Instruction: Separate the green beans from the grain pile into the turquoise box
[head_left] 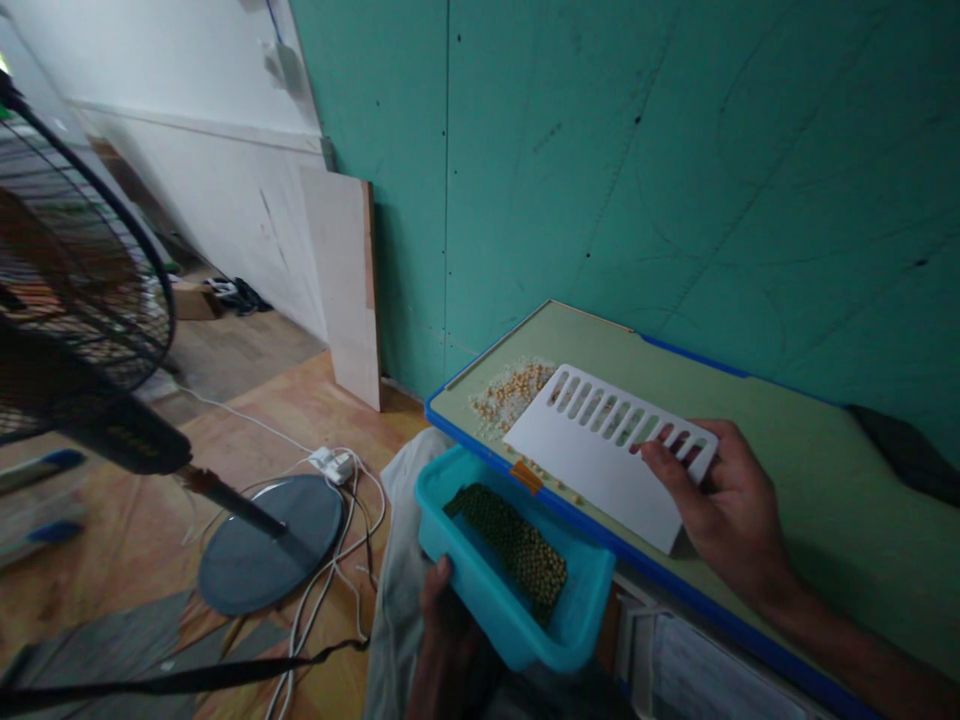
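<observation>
1. R hand (735, 520) gripped wht. slotted plate (592, 465) over tabletop (810, 450).
2. L hand (448, 610) held teal bin (499, 605) by tabletop edge; grn. beans (487, 515) + tan beans (549, 575) in.
3. Tan beans, wht. grains (495, 420) lay on tabletop.

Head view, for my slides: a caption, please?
Left hand supports a teal tub of beans; right hand holds a slotted white board.

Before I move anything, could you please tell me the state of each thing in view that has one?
Turquoise tub: open, partly filled, gripped by the left hand.
White slotted board: held at its slotted end by the right hand.
Grain pile: loose, spread on the table.
Fan: standing; cannot tell whether running.
Power strip: plugs inserted.
Pale panel: leaning upright.
</observation>
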